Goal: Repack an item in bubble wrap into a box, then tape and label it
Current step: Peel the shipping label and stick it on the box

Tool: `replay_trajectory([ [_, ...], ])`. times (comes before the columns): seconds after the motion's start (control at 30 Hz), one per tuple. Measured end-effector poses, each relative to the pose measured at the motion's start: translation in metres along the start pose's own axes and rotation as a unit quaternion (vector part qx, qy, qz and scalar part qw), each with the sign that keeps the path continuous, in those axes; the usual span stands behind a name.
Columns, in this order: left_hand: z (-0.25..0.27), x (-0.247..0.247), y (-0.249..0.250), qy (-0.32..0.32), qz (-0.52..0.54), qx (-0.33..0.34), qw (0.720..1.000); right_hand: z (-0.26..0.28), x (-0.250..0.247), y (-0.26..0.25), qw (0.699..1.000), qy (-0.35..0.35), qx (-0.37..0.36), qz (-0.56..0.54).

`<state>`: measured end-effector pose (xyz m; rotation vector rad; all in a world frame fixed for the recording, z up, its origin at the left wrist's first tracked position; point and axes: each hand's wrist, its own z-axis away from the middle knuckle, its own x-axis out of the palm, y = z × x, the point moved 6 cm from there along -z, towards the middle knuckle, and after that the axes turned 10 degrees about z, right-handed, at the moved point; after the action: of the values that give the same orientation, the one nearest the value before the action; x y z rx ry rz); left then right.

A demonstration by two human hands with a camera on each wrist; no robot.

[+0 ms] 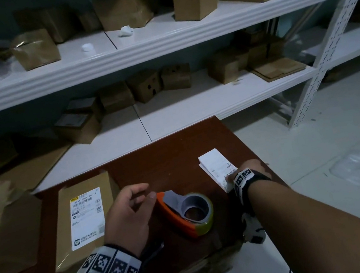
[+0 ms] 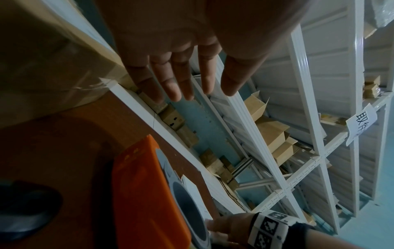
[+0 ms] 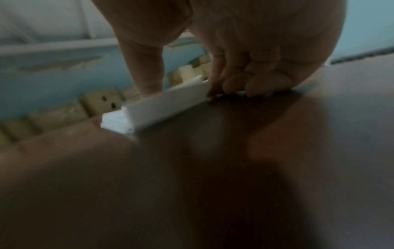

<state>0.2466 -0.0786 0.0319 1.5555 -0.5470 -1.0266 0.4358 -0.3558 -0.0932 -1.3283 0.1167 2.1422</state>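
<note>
A sealed cardboard box (image 1: 88, 220) with a white shipping label on top lies at the left of the brown table (image 1: 176, 151). An orange tape dispenser (image 1: 186, 211) holding a roll of clear tape stands at mid-table. My left hand (image 1: 141, 194) hovers between box and dispenser with relaxed fingers (image 2: 170, 87) and holds nothing. A small stack of white labels (image 1: 217, 168) lies at the table's right. My right hand (image 1: 229, 179) reaches onto it. In the right wrist view, my right hand (image 3: 187, 89) pinches the top label (image 3: 166, 104) and lifts its edge off the table.
White metal shelves (image 1: 158, 40) behind the table carry several cardboard boxes. A crumpled opened box (image 1: 1, 228) sits left of the table. The table's right edge is just past the labels, with pale floor (image 1: 340, 133) beyond. The dispenser (image 2: 138, 193) sits close under my left wrist.
</note>
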Motion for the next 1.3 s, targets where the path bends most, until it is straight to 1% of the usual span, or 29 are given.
replay_trajectory([
  [0.03,0.0,0.0,-0.001,0.002,0.0,-0.003,1.0,0.0,0.001,0.001,1.0,0.013,-0.005,0.01],
  [0.2,0.005,0.003,-0.002,0.0,-0.003,-0.001,1.0,0.007,0.001,-0.001,0.997,-0.007,-0.065,0.028],
  [0.27,0.007,0.004,-0.001,-0.003,0.007,-0.001,1.0,0.009,-0.003,-0.001,0.997,0.009,-0.08,0.02],
  [0.33,0.011,0.004,0.0,-0.003,0.011,0.002,1.0,0.018,-0.009,-0.002,0.995,0.006,-0.098,-0.021],
  [0.43,0.017,0.001,0.0,-0.005,0.01,0.002,1.0,0.032,-0.016,0.0,0.985,-0.016,-0.111,-0.13],
  [0.53,0.023,-0.005,0.001,-0.005,0.025,-0.009,1.0,0.057,-0.032,0.0,0.951,-0.029,-0.123,-0.281],
  [0.6,0.029,-0.011,0.007,-0.003,0.028,0.004,1.0,0.082,-0.048,-0.006,0.924,-0.034,-0.153,-0.348],
  [0.7,0.039,-0.022,0.029,0.003,0.018,0.048,0.999,0.129,-0.074,-0.022,0.887,-0.029,-0.23,-0.399],
  [0.77,0.045,-0.03,0.048,0.007,0.005,0.087,0.996,0.164,-0.08,-0.03,0.858,-0.059,-0.27,-0.433],
  [0.8,0.048,-0.034,0.058,0.007,-0.01,0.118,0.993,0.182,-0.079,-0.032,0.84,-0.082,-0.284,-0.455],
  [0.87,0.057,-0.043,0.08,0.006,-0.064,0.2,0.978,0.218,-0.071,-0.032,0.803,-0.137,-0.306,-0.493],
  [0.9,0.062,-0.047,0.089,0.004,-0.107,0.24,0.965,0.232,-0.064,-0.031,0.791,-0.16,-0.312,-0.501],
  [0.97,0.073,-0.052,0.101,-0.005,-0.205,0.302,0.931,0.255,-0.044,-0.029,0.773,-0.207,-0.311,-0.512],
  [1.0,0.078,-0.054,0.103,-0.013,-0.248,0.32,0.914,0.263,-0.033,-0.028,0.761,-0.23,-0.307,-0.524],
  [1.03,0.083,-0.055,0.101,-0.024,-0.282,0.327,0.901,0.269,-0.022,-0.027,0.745,-0.252,-0.306,-0.537],
  [1.1,0.09,-0.059,0.092,-0.048,-0.329,0.316,0.888,0.279,-0.004,-0.028,0.718,-0.285,-0.319,-0.549],
  [1.2,0.096,-0.07,0.074,-0.068,-0.366,0.289,0.882,0.293,0.017,-0.034,0.706,-0.319,-0.355,-0.523],
  [1.3,0.099,-0.086,0.068,-0.058,-0.368,0.271,0.888,0.307,0.022,-0.044,0.689,-0.363,-0.381,-0.498],
])
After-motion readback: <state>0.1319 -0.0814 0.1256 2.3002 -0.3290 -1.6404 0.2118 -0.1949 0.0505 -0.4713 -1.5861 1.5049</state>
